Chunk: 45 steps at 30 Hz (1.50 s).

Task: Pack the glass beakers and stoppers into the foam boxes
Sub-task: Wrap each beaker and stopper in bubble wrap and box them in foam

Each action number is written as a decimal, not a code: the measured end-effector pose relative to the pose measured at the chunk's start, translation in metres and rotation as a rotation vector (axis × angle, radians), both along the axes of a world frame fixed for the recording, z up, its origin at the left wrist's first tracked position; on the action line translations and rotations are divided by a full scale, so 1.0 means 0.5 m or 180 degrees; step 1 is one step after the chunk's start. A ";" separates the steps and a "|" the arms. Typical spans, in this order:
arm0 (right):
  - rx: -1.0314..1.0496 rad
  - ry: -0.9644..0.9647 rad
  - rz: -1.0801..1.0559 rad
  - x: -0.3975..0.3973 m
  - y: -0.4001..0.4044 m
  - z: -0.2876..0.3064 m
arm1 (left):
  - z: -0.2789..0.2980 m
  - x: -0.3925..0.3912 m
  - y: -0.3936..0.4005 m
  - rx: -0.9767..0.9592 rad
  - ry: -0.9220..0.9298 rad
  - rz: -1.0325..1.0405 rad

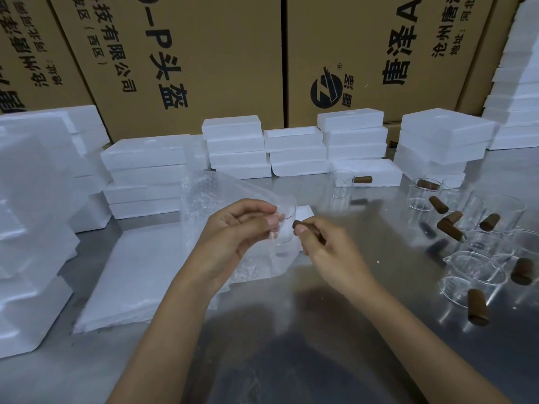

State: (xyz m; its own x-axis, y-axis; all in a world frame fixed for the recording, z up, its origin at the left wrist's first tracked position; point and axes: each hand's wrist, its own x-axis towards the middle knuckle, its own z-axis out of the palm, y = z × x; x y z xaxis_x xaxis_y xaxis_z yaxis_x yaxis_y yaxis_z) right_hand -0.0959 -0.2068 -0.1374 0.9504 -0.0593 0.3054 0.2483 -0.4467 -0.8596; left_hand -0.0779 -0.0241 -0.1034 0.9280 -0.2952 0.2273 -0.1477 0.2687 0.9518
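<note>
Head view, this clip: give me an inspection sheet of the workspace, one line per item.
Surface: shiny metal table.
Job's things: empty glass beakers and brown stoppers loose at right; one beaker stands apart near the back; foam boxes stacked along the back and left.
Clutter: bubble wrap and a flat white foam sheet under the hands.
Grippers: left hand pinches a beaker in bubble wrap; right hand holds a stopper.
Cables: nothing seen.
Surroundings: printed cardboard cartons behind.
</note>
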 end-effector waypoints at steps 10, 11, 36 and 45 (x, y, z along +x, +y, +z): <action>0.1525 0.0571 0.0638 -0.003 -0.012 0.023 | -0.019 -0.018 -0.045 0.0140 0.0272 -0.0681; 0.1667 0.0657 0.0759 -0.006 -0.011 0.023 | -0.022 -0.019 -0.048 0.0152 0.0274 -0.0759; 0.1621 0.0791 0.0948 -0.015 -0.015 0.033 | -0.018 0.014 0.012 0.0707 0.0253 0.0319; 0.1323 0.0694 0.1218 -0.015 0.003 0.015 | -0.030 0.000 -0.032 0.0241 0.0576 -0.0008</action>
